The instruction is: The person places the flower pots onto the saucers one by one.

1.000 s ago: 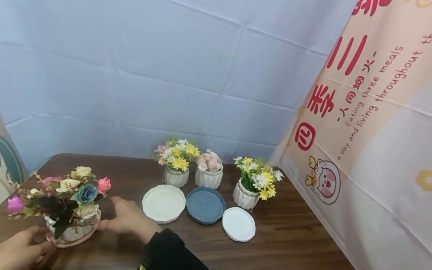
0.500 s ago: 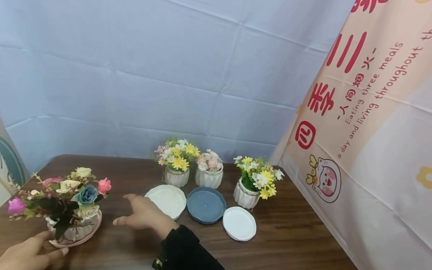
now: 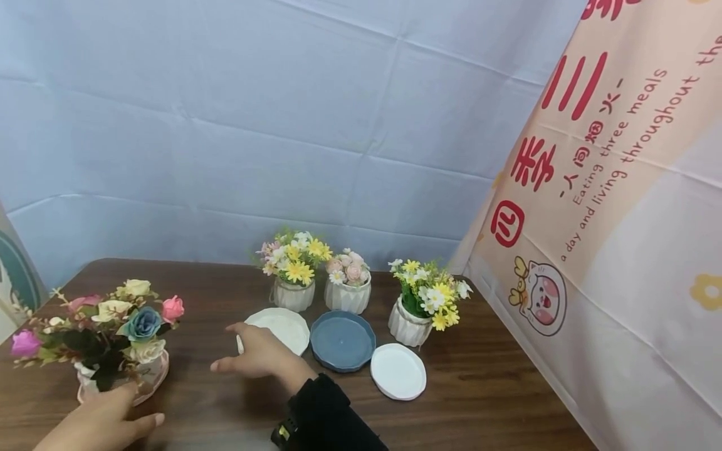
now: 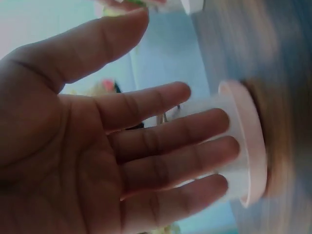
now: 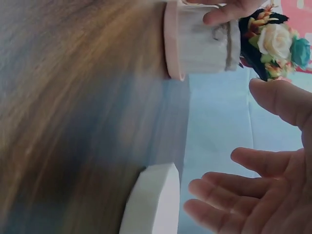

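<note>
At the left of the head view, a white pot of artificial roses (image 3: 113,326) stands upright on a pink saucer (image 3: 163,373). My left hand (image 3: 104,419) is in front of it with fingers extended. In the left wrist view those fingers overlap the white pot; whether they touch it I cannot tell. My right hand (image 3: 259,354), also with fingers extended, hovers over the near-left side of a cream saucer (image 3: 284,326) and hides part of it. The right wrist view shows a gap between that hand and the white saucer (image 5: 153,204), and nothing in its grasp.
A blue-grey saucer (image 3: 343,341) and a small white saucer (image 3: 398,372) lie to the right. Behind them stand pots of yellow and white flowers (image 3: 294,294), pink flowers (image 3: 348,295) and more daisies (image 3: 410,322). Cloth hangings (image 3: 254,125) border the dark wooden table (image 3: 479,388).
My right hand has left the pink saucer and moved right to the cream saucer. My left hand has let go of the pink saucer's edge and shifted right, in front of the pot.
</note>
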`<state>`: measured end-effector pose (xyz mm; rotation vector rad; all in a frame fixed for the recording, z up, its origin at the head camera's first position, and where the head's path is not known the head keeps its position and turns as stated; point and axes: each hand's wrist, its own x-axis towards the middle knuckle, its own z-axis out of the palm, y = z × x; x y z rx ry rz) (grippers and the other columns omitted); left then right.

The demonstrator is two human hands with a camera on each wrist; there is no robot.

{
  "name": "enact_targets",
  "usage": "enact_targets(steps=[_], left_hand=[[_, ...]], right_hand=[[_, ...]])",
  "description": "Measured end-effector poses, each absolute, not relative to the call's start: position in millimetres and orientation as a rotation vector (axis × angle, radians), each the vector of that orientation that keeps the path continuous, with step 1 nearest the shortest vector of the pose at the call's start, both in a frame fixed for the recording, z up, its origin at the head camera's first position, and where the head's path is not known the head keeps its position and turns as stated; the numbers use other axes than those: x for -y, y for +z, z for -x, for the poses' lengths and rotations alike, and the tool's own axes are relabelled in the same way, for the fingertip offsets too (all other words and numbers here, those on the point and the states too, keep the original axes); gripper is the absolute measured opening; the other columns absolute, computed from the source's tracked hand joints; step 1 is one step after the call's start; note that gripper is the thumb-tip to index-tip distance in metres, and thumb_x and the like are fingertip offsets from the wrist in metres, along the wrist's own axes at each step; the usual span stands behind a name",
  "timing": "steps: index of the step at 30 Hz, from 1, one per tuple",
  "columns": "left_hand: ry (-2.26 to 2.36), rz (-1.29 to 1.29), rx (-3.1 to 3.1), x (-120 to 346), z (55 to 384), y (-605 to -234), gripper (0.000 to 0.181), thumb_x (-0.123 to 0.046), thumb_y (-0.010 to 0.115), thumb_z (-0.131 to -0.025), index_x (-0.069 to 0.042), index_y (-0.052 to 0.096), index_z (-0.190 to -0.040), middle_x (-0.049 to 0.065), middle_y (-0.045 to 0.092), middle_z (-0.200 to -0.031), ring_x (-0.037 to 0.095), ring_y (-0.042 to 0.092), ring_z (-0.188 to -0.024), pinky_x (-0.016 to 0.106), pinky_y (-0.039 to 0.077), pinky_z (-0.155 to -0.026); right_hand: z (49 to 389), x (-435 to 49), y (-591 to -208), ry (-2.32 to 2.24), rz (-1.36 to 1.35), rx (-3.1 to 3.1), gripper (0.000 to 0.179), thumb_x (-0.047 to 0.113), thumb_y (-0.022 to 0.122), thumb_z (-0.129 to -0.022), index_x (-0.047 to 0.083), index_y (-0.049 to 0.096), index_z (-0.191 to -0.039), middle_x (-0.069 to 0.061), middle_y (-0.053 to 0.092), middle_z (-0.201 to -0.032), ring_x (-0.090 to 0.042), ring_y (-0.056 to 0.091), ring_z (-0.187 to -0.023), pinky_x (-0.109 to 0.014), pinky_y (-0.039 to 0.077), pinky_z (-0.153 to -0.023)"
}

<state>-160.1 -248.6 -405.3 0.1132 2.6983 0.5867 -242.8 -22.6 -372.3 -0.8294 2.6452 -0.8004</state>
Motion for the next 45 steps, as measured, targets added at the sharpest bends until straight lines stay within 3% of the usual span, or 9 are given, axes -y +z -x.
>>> enact_targets(steps=[4,7,12,15,19,31,45], left_hand=[[0.677,-0.234,-2.809,232.7,162.4,-398.0,0.065,-0.043,0.066,-0.083,0.009,0.053,-0.12,0.024,0.059,-0.11,0.048,0.052,-0.101,0.069,0.036,-0.078],[0.742,-0.285,-2.871,222.3,164.0,-392.5,0.055,-0.038,0.069,-0.081,0.003,0.057,-0.116,0.018,0.061,-0.107,0.041,0.057,-0.097,0.057,0.046,-0.075],[0.812,-0.337,-2.896,205.3,169.9,-387.2,0.048,-0.032,0.071,-0.081,0.002,0.058,-0.111,0.012,0.064,-0.098,0.03,0.062,-0.087,0.049,0.05,-0.069],[0.805,-0.408,-2.971,195.9,172.5,-387.5,0.043,-0.028,0.072,-0.079,0.001,0.06,-0.108,0.009,0.064,-0.096,0.029,0.061,-0.087,0.05,0.049,-0.074],[0.762,-0.456,-3.081,185.3,176.2,-388.7,0.04,-0.024,0.074,-0.077,-0.001,0.062,-0.107,0.012,0.061,-0.102,0.035,0.058,-0.095,0.054,0.046,-0.08],[0.68,-0.453,-3.213,171.1,192.0,-390.7,0.04,-0.023,0.076,-0.073,-0.003,0.062,-0.105,0.015,0.057,-0.099,0.036,0.058,-0.09,0.052,0.049,-0.07],[0.62,-0.42,-3.176,161.9,206.3,-395.2,0.045,-0.028,0.078,-0.071,-0.006,0.063,-0.107,0.015,0.057,-0.101,0.034,0.059,-0.088,0.051,0.049,-0.067]], right_hand=[[246.2,15.4,-371.0,-0.826,0.79,-2.66,0.06,0.038,0.071,-0.08,0.017,0.049,-0.133,0.003,0.054,-0.126,-0.01,0.048,-0.115,-0.025,0.043,-0.088],[249.0,10.6,-369.6,-0.818,0.792,-2.681,0.062,0.039,0.07,-0.081,0.016,0.049,-0.134,0.003,0.053,-0.128,-0.011,0.048,-0.117,-0.026,0.042,-0.09],[255.3,2.3,-369.4,-0.842,0.74,-2.707,0.063,0.04,0.07,-0.081,0.017,0.048,-0.135,0.001,0.052,-0.129,-0.013,0.048,-0.116,-0.028,0.043,-0.087],[259.8,-2.2,-371.3,-0.906,0.679,-2.708,0.065,0.039,0.07,-0.081,0.016,0.046,-0.137,-0.002,0.05,-0.131,-0.016,0.048,-0.117,-0.03,0.043,-0.088],[266.6,-6.5,-375.1,-0.993,0.636,-2.713,0.067,0.036,0.07,-0.082,0.013,0.044,-0.138,-0.006,0.049,-0.133,-0.019,0.047,-0.119,-0.033,0.044,-0.089],[281.6,-19.1,-383.0,-1.065,0.555,-2.75,0.069,0.032,0.07,-0.082,0.007,0.041,-0.139,-0.011,0.046,-0.135,-0.028,0.044,-0.122,-0.041,0.043,-0.092],[292.4,-30.6,-379.9,-0.718,0.512,-2.947,0.07,0.033,0.07,-0.083,0.006,0.04,-0.14,-0.016,0.04,-0.139,-0.035,0.036,-0.127,-0.046,0.038,-0.097]])
